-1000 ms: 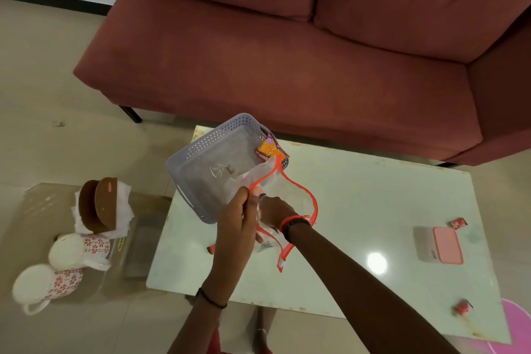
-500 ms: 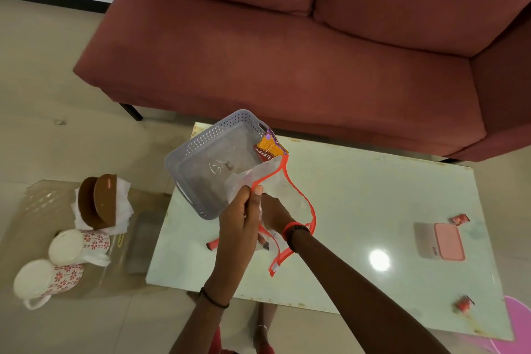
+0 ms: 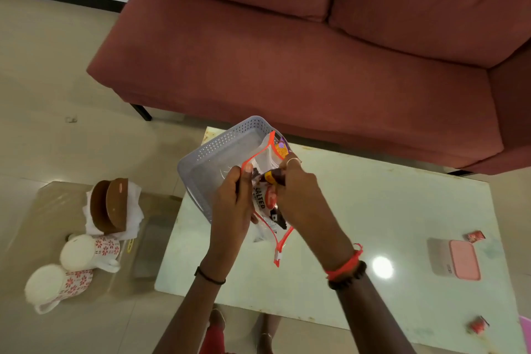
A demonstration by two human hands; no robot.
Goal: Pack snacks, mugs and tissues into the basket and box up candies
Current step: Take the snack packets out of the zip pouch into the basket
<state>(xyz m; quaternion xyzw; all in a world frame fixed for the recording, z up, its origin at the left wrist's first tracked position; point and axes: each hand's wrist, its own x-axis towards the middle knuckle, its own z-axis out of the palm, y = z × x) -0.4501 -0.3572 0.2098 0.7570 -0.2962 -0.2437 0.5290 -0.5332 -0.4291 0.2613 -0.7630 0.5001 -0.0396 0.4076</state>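
Over the near right corner of the lavender basket I hold a clear pouch with an orange zip edge. My left hand pinches the pouch's open rim. My right hand grips a small brown snack packet at the pouch's mouth. A white "SALTED" packet shows through the pouch. An orange and purple snack packet leans in the basket's far right corner. The pink-lidded candy box lies shut at the table's right, with red candies near it.
The pale table stands before a red sofa. On a low glass side table to the left are two floral mugs and a brown tissue holder with white tissues. My feet show below the table edge.
My right hand has come up out of the pouch with a brown snack packet in its fingers. The pouch has been lifted and tilted up against the basket.
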